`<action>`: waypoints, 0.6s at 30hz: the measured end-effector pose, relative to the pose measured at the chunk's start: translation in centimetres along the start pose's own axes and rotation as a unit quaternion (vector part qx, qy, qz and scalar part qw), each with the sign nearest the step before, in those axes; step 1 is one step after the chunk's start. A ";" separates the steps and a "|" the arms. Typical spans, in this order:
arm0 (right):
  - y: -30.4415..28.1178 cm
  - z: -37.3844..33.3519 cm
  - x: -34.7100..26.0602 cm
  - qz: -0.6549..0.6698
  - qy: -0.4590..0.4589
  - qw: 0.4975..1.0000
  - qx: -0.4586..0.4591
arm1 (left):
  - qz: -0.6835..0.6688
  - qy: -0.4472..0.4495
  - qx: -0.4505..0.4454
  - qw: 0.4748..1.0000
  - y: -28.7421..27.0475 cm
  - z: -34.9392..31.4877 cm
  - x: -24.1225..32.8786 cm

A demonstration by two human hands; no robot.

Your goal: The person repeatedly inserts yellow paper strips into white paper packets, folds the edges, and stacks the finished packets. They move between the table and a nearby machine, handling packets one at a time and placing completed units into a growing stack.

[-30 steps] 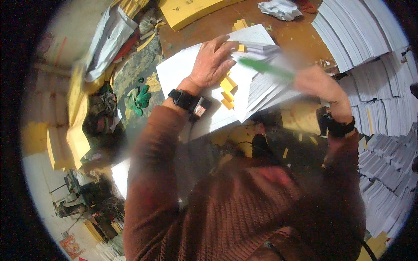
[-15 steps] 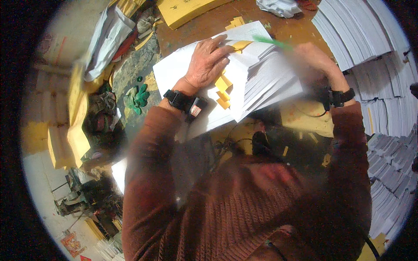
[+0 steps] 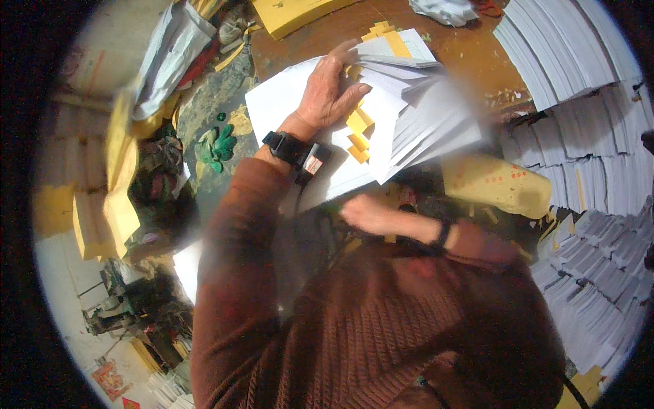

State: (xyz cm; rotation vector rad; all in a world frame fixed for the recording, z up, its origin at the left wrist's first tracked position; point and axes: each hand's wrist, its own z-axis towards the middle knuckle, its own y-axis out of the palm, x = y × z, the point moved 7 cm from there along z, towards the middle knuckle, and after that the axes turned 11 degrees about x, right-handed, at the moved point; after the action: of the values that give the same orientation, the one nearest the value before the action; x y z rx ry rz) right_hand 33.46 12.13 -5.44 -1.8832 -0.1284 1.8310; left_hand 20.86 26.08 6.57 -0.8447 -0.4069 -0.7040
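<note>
Your left hand [image 3: 332, 92] rests on the fanned white sheets [image 3: 436, 123].
Its thumb stands wide of the fingers, beside the yellow paper strips [image 3: 359, 123]; the sheets lie on the brown table [image 3: 473, 51]. Your right hand [image 3: 371, 215] is near their closest edge, its fingers too blurred to tell whether they grip anything.

the worn brown tabletop [image 3: 470, 51] carries spread white sheets [image 3: 279, 95], a yellow slab [image 3: 300, 17] and a crumpled white wad [image 3: 443, 9].
</note>
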 end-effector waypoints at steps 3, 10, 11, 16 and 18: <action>2.2 1.0 0.5 -0.083 0.110 0.983 -0.120 | 0.037 0.055 -0.004 0.998 0.1 0.2 0.4; -13.2 -4.8 -2.6 0.041 0.114 0.984 -0.132 | 0.025 0.072 0.015 0.997 -0.4 0.1 0.7; -15.5 -5.6 -2.8 0.091 0.142 0.977 -0.132 | 0.023 0.069 0.018 0.997 -0.5 0.0 0.8; -25.3 -6.0 -3.5 0.010 0.068 0.994 0.085 | 0.021 0.031 0.039 0.999 -1.0 -0.4 1.0; -27.7 -5.8 -2.4 0.078 0.159 0.965 0.192 | 0.033 0.038 0.047 0.998 -1.2 -0.5 1.1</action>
State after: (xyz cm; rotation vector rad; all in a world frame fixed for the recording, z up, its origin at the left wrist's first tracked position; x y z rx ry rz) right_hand 46.48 33.54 8.04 -1.9103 0.4646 1.4859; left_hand 20.87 24.66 7.53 -0.7368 -0.3410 -0.6487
